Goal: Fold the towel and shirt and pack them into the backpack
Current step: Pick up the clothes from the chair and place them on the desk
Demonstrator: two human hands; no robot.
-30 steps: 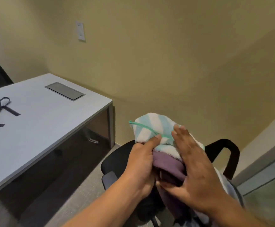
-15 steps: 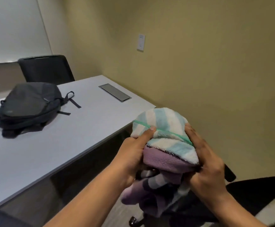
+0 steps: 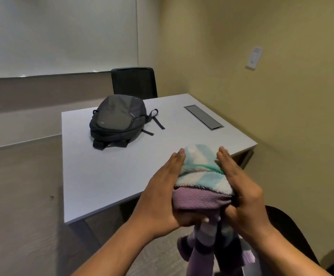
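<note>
Teal-and-white striped terry is now carried over the near edge of the tabletop (image 3: 106, 176), whereas 0.5 s ago the bundle was held off its corner. The left thumb, laid across the top of the towel (image 3: 202, 173) then, has been moved beneath the bundle. The right fingers, curled round it then, have been straightened. The backpack (image 3: 118, 118), far off to the left then, is now seen ahead of the left hand (image 3: 162, 196).

The towel is folded into a rounded pad crossed by a thin green line. It is stacked directly on the shirt (image 3: 200, 201), a purple fleecy layer. More purple, white and dark striped cloth is left hanging loose below the 2 hands.

The bundle is clamped between the 2 hands. The left hand is pressed flat against its left side, fingers straight and together, with the thumb hooked under the shirt. The right hand (image 3: 240, 188) is set against the right side likewise, fingers straight, thumb folded under the purple layer. Both forearms are bare.

The dark grey backpack is laid flat on the tabletop, well beyond the left fingertips. A black chair (image 3: 134, 82) is stood behind it.
</note>
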